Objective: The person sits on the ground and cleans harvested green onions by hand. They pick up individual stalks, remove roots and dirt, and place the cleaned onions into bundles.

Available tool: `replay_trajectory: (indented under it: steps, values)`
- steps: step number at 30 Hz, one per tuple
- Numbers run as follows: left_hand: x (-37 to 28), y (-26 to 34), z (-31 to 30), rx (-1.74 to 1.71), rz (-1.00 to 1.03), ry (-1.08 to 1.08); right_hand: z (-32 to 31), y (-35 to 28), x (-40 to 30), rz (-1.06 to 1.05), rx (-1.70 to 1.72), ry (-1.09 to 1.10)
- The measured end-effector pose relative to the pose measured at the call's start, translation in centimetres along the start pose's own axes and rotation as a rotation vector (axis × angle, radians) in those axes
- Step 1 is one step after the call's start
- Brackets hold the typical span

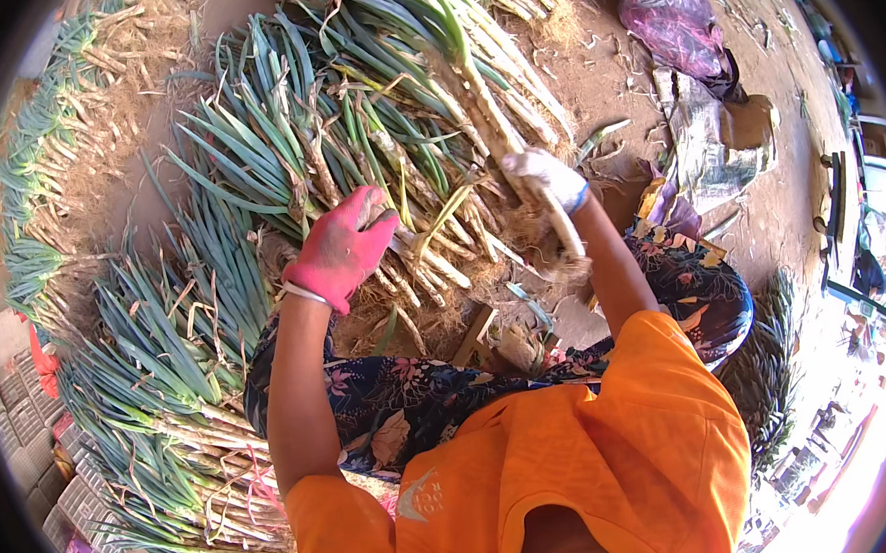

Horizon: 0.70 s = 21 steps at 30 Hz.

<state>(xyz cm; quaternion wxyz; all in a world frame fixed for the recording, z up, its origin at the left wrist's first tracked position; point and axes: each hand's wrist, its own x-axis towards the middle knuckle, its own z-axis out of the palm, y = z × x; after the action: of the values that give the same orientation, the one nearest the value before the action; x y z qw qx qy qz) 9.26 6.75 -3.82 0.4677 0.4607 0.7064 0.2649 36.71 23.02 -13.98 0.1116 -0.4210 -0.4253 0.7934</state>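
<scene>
My right hand (543,172), in a white glove with a blue cuff, grips a thick green onion stalk (491,116) near its lower end. Its pale root end (570,243) points towards me, and its green leaves reach away over the pile. My left hand (347,244), in a soiled pink glove, is above the near left side of a pile of long green onions (399,151). Thumb and fingers are curled with a gap between them, and I see nothing held there. Dry husks and stringy roots (452,298) lie under the stalks.
More green onions (188,432) are heaped at my left, some tied with pink string (258,481). A further row (39,177) runs along the far left. Purple plastic bags (670,17) and a flattened sack (706,142) lie on the dirt floor at right. A small wooden piece (475,335) sits between my legs.
</scene>
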Motion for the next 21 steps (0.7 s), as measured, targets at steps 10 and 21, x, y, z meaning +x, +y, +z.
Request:
replay_trajectory:
  steps: [10, 21]
  values:
    - [2.4, 0.3, 2.9, -0.682, -0.313, 0.040, 13.9, -1.4, -3.3, -0.017, -0.444, 0.100]
    - [1.6, -0.1, 1.9, -0.915, -0.540, 0.019, 3.8, 5.2, 5.6, -0.368, -0.452, 0.494]
